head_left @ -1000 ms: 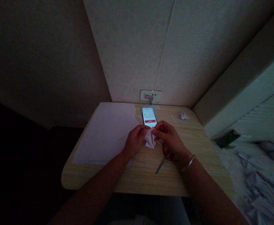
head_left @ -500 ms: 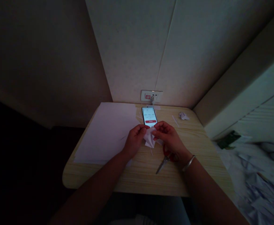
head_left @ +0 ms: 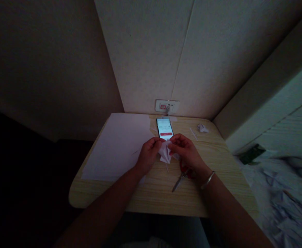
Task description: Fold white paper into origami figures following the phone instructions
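Note:
A small folded piece of white paper (head_left: 165, 153) is held up between both hands over the table. My left hand (head_left: 148, 152) pinches its left edge, fingers closed. On the other side my right hand (head_left: 184, 148) grips the upper right edge between thumb and fingers. Just beyond the paper lies a lit phone (head_left: 164, 128), its lower end partly hidden by the hands. Red-handled scissors (head_left: 182, 176) lie under my right wrist, blades toward me and handles partly covered. A thin paper strip (head_left: 167, 167) rests below the folded paper.
Large white paper sheets (head_left: 117, 148) cover the left part of the wooden table (head_left: 166, 203). A crumpled paper piece (head_left: 202, 128) and a narrow strip (head_left: 193, 133) lie at the back right. A wall socket (head_left: 167, 105) holds a plug. Blurred papers (head_left: 290, 213) lie off to the right.
Both hands stay almost still, keeping their hold on the folded paper. The digits on the phone screen differ.

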Demonstrator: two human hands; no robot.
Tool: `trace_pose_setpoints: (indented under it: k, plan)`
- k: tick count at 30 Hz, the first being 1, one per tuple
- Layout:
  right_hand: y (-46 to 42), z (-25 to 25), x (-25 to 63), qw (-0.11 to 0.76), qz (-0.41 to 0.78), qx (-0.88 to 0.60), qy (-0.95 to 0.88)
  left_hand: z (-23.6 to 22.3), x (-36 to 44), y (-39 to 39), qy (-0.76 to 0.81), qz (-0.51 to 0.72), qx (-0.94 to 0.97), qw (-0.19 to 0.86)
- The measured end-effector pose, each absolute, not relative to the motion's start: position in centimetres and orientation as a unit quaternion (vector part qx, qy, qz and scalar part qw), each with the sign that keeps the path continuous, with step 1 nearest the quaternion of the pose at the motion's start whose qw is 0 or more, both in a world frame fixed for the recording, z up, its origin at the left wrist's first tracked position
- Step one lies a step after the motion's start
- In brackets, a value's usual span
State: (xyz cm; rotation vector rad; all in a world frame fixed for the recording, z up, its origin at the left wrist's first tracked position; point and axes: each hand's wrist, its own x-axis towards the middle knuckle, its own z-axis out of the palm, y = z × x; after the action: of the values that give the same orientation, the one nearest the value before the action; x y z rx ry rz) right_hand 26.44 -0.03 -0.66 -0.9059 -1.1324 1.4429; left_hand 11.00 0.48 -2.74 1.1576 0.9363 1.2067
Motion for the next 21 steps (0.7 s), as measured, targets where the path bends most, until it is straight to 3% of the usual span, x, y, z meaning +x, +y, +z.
trace_pose_setpoints:
  k: [21]
  plan:
    - [-0.19,-0.28,26.35,0.510,0.598,-0.390,-0.479,-2.04,10.86,0.20,0.432,0.505,0.546,0.510]
